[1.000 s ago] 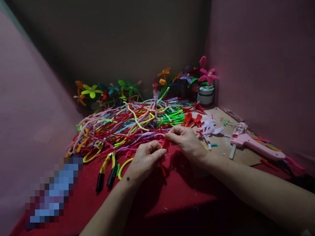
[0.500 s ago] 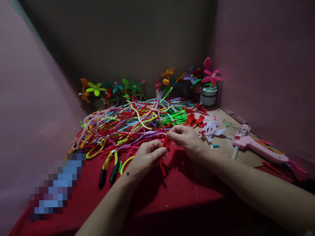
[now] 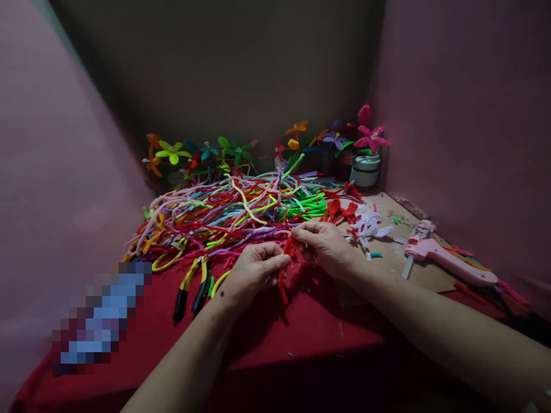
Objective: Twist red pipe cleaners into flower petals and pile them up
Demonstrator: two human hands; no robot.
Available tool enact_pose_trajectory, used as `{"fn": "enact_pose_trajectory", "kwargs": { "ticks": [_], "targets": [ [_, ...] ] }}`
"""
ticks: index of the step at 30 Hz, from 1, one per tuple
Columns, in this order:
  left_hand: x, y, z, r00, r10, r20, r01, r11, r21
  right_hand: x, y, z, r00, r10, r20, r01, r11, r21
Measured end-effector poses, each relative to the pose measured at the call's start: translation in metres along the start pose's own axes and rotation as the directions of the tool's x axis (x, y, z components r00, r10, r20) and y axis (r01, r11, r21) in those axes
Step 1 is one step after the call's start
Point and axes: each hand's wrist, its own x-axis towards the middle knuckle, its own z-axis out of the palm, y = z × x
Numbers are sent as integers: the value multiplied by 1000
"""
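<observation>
A small red fuzzy pipe-cleaner piece (image 3: 290, 248) is held between both hands above the red cloth. My left hand (image 3: 259, 267) pinches its lower part, and a red stem hangs down below the fingers. On the other side, my right hand (image 3: 317, 241) has thumb and fingertips closed on its upper part. Just beyond the hands lies a big pile of many-coloured pipe cleaners (image 3: 241, 201). Red looped pieces (image 3: 340, 211) and white looped pieces (image 3: 371, 226) rest on a board behind my right hand.
Yellow-and-black pliers (image 3: 193, 289) lie left of my left hand. A pink glue gun (image 3: 450, 261) rests on the board (image 3: 424, 278) at the right. Fuzzy flowers (image 3: 173, 152) and a lidded cup (image 3: 365, 171) stand at the back. A pixelated blue patch (image 3: 107, 315) covers the left side.
The view has shifted slightly. Both hands still hold the red piece at nearly the same spot, with small shifts of the fingers around it.
</observation>
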Motion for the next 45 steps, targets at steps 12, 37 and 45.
{"fn": "enact_pose_trajectory", "kwargs": {
  "ticks": [12,37,45],
  "targets": [
    [0,4,3,996,89,1,-89,986,138,-3,2,4,994,94,-53,-89,992,87],
    [0,2,4,995,55,-85,-52,998,32,-5,7,5,999,32,42,-30,999,-39],
    [-1,-3,2,988,82,-129,-87,996,-32,-1,12,1,997,47,55,-50,997,57]
  ]
}}
